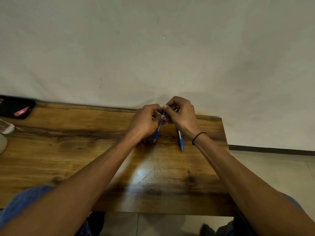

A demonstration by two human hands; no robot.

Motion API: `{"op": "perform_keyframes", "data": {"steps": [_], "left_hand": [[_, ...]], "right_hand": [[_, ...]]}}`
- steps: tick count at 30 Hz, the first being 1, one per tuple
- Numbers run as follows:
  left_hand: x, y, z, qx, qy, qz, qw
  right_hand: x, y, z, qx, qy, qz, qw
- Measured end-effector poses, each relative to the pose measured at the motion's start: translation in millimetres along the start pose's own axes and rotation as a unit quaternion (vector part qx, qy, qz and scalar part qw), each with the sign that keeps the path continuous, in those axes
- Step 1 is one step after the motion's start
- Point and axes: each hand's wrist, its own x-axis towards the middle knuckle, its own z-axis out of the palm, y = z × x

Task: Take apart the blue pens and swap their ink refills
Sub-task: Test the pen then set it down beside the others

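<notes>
Both hands meet above the far side of the wooden table [85, 159]. My left hand [144, 122] and my right hand [180, 114] each pinch the upper end of one blue pen [157, 129], which hangs tilted with its tip down toward the table. A second blue pen [180, 141] lies on the table just right of it, partly hidden under my right wrist, tip pointing toward me. A small dark bit shows at the table below my left wrist; I cannot tell what it is.
A black case [16, 107] with a red label lies at the table's far left corner. A clear plastic object [6, 127] and a pale rounded object [2, 143] sit at the left edge. A plain wall stands right behind the table. The table's right edge is near my right forearm.
</notes>
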Motion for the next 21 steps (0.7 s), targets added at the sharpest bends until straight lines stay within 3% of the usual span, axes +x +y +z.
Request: {"op": "perform_keyframes", "data": {"steps": [11, 16, 21], "left_hand": [[-5, -2, 9, 0.023, 0.02, 0.014, 0.999], [-8, -4, 19, 0.001, -0.017, -0.02, 1.0], [-3, -10, 24, -0.039, -0.019, -0.076, 0.996]], "right_hand": [[-7, 6, 11, -0.024, 0.058, 0.001, 0.998], [4, 6, 2, 0.006, 0.104, -0.003, 0.995], [3, 15, -8, -0.063, 0.092, -0.005, 0.994]]}}
